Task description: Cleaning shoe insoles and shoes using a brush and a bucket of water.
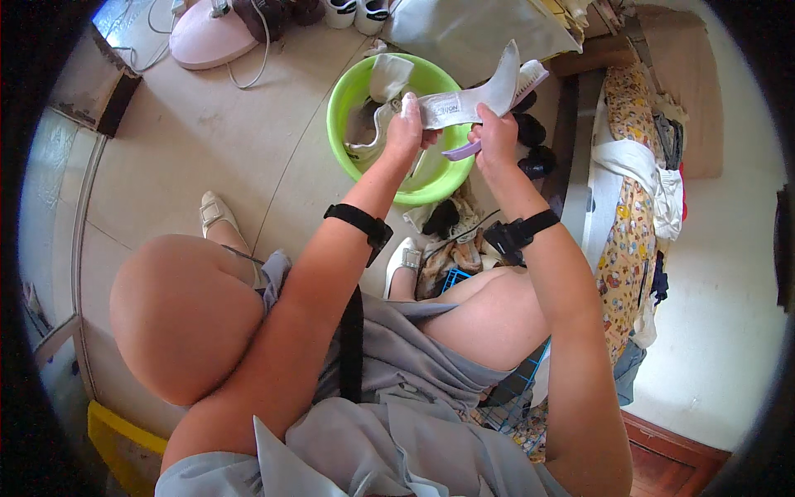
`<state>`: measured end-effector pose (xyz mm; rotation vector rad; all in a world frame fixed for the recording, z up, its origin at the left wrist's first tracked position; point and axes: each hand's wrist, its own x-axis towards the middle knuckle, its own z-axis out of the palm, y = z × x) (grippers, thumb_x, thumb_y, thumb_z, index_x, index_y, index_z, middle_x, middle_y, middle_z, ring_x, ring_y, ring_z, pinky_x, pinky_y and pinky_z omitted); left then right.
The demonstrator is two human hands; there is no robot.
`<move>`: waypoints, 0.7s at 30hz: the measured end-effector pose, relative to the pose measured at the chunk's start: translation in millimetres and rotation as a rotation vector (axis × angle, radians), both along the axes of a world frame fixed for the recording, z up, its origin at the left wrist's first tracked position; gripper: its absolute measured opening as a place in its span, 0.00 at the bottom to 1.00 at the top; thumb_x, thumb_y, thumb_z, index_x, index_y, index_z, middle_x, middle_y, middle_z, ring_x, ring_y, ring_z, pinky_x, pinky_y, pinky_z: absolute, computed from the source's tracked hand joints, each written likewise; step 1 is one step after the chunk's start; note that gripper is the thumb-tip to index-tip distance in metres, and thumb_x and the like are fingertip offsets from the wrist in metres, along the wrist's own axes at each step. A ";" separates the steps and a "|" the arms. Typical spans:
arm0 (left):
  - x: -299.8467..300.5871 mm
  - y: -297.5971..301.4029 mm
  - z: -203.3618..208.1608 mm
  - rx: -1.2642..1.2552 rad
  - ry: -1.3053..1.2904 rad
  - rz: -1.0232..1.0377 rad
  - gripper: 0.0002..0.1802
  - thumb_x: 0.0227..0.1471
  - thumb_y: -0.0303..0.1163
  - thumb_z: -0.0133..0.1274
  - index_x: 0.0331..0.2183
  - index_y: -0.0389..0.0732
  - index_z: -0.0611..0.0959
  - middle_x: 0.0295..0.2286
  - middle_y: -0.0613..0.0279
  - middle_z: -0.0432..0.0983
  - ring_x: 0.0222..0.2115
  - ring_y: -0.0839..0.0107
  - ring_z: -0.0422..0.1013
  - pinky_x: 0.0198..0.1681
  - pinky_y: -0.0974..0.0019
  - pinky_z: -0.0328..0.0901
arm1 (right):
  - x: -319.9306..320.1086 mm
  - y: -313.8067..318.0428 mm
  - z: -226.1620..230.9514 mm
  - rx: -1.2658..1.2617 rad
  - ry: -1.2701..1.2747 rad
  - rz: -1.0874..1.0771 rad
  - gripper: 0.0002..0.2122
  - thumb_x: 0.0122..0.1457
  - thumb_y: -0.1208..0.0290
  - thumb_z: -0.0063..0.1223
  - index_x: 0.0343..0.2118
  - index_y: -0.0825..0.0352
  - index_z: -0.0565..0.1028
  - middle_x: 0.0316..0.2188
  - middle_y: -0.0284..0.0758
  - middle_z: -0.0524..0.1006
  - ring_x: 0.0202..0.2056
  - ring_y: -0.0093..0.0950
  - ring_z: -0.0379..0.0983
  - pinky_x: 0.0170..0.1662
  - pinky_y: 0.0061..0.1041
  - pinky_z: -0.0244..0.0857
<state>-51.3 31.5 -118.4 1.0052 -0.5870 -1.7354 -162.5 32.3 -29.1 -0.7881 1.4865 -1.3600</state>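
Note:
A white sock (451, 108) is stretched between my two hands above a light-green basin (338, 124). My left hand (406, 128) is closed on one end of it, by the printed band. In my closed right hand (496, 139) is a lilac brush (464, 151); its bristled head sticks out beyond the hand, behind the sock's upturned end. The same hand is at the sock too, though how its fingers grip the fabric is partly hidden. Below, white cloth items (390, 79) lie in the basin, some draped near its rim.
A pink round base (214, 35) with cords stands at the far left. Dark shoes (538, 161) are right of the basin. Crumpled clothes (464, 248) lie near my feet, beside a blue wire basket (455, 279). A yellow patterned bed edge (625, 273) runs along the right.

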 end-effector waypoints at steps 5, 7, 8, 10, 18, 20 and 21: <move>7.6 -6.9 -12.0 -0.012 0.011 0.009 0.28 0.52 0.55 0.41 0.27 0.35 0.76 0.17 0.62 0.71 0.15 0.76 0.66 0.19 0.72 0.60 | 3.3 -2.9 1.8 -0.032 0.137 -0.012 0.09 0.51 0.77 0.48 0.36 0.66 0.65 0.18 0.27 0.63 0.11 0.15 0.52 0.13 0.17 0.48; 3.8 -2.3 -5.1 -0.409 -0.468 0.054 0.23 0.45 0.46 0.54 0.32 0.33 0.76 0.21 0.61 0.74 0.19 0.78 0.68 0.23 0.73 0.63 | -0.4 -1.9 -0.5 -0.022 0.160 -0.007 0.09 0.51 0.77 0.48 0.35 0.67 0.65 0.19 0.29 0.64 0.11 0.15 0.53 0.13 0.18 0.49; 6.3 -1.5 4.2 -0.300 -0.269 -0.027 0.24 0.36 0.38 0.62 0.34 0.33 0.76 0.24 0.61 0.75 0.21 0.78 0.69 0.26 0.72 0.64 | -2.5 -0.8 -1.3 -0.014 0.181 -0.005 0.09 0.50 0.77 0.48 0.34 0.67 0.65 0.19 0.31 0.66 0.11 0.16 0.55 0.12 0.19 0.49; 10.4 -2.3 9.6 -0.315 -0.293 -0.058 0.22 0.38 0.38 0.60 0.33 0.33 0.76 0.23 0.62 0.75 0.21 0.76 0.69 0.26 0.71 0.64 | -8.1 1.5 -2.7 -0.005 0.144 0.004 0.09 0.50 0.77 0.48 0.34 0.67 0.65 0.19 0.30 0.66 0.11 0.17 0.55 0.12 0.19 0.50; 13.1 -6.0 -23.8 -0.857 -1.256 0.268 0.21 0.52 0.43 0.44 0.24 0.33 0.78 0.14 0.52 0.71 0.16 0.60 0.70 0.20 0.61 0.63 | 13.6 8.1 1.0 0.029 0.163 0.093 0.10 0.51 0.77 0.49 0.36 0.66 0.65 0.19 0.28 0.64 0.12 0.14 0.53 0.13 0.16 0.49; 11.6 -8.4 -19.9 -0.060 -0.405 -0.032 0.25 0.56 0.45 0.36 0.28 0.32 0.77 0.13 0.53 0.70 0.13 0.62 0.68 0.19 0.61 0.63 | 11.6 9.6 2.0 -0.007 0.176 0.107 0.10 0.51 0.77 0.50 0.36 0.66 0.65 0.19 0.27 0.64 0.12 0.14 0.53 0.13 0.16 0.49; 9.4 -8.7 -14.3 -0.061 -0.401 -0.039 0.25 0.56 0.45 0.36 0.28 0.32 0.77 0.13 0.53 0.70 0.13 0.62 0.68 0.19 0.61 0.63 | 8.3 9.9 3.1 -0.006 0.180 0.101 0.10 0.51 0.77 0.50 0.36 0.66 0.65 0.19 0.27 0.64 0.12 0.14 0.53 0.13 0.16 0.49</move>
